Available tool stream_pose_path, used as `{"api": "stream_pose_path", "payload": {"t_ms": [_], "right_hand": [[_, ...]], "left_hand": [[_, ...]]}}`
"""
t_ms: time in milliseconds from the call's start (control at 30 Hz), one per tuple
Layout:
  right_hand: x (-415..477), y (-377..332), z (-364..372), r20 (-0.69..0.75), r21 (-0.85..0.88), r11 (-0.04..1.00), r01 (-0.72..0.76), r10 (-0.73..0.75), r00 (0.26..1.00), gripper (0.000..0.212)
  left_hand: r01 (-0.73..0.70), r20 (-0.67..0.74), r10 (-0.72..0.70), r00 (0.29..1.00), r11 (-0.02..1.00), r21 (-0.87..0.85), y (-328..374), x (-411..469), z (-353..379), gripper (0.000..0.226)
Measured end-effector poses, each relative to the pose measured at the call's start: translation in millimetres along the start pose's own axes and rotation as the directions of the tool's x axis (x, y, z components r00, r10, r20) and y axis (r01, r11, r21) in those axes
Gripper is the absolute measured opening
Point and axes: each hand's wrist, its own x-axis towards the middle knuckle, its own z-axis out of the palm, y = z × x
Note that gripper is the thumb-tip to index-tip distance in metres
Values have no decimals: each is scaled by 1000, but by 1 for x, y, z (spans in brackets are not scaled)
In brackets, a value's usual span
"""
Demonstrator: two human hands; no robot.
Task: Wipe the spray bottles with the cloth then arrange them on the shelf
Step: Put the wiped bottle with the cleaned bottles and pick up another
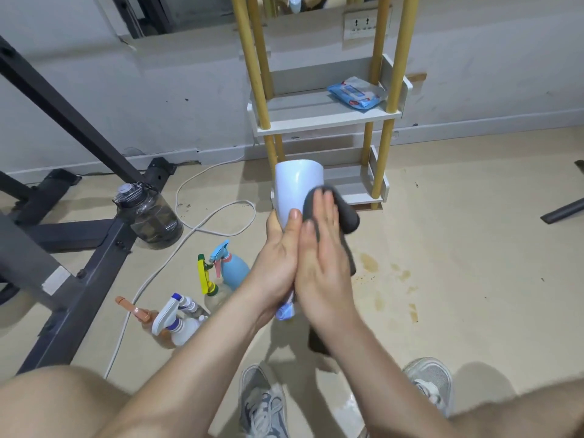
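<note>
The left hand (pixel 278 263) is wrapped round the neck end of a pale blue spray bottle (pixel 295 188). It holds the bottle in the air above the floor (pixel 458 232), in front of the shelf unit (pixel 316 123), with the base tipped up and away and the trigger head down by the wrists. The right hand (pixel 322 248) lies flat with fingers straight, pressing a dark grey cloth (pixel 346 216) against the bottle's right side, and the cloth's loose end hangs below the palm. To wipe well, I judge the flat hand should draw the cloth the full length from base to neck. The left hand should turn the bottle a little between strokes, so the far side and base get covered too (the patch under the gripping fingers will need a change of hold). The trigger head deserves a pass with a folded corner. Four more wait close together toward the floor's left side: a light blue bottle (pixel 235 270), a yellow-trigger bottle (pixel 207 279), a white bottle (pixel 177 320) and an orange-trigger bottle (pixel 142 317). The unit's middle board carries a wet-wipe pack (pixel 357 94) at its right end, so its left end looks the likely place to stand the bottle.
</note>
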Motion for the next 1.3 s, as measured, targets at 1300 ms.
{"api": "stream_pose_path", "payload": {"t_ms": [1300], "right_hand": [[49,17,-22,-42,407,758,-510,573,818,27]], "left_hand": [[-164,-5,211,978,774,611,-35,4,-31,70]]}}
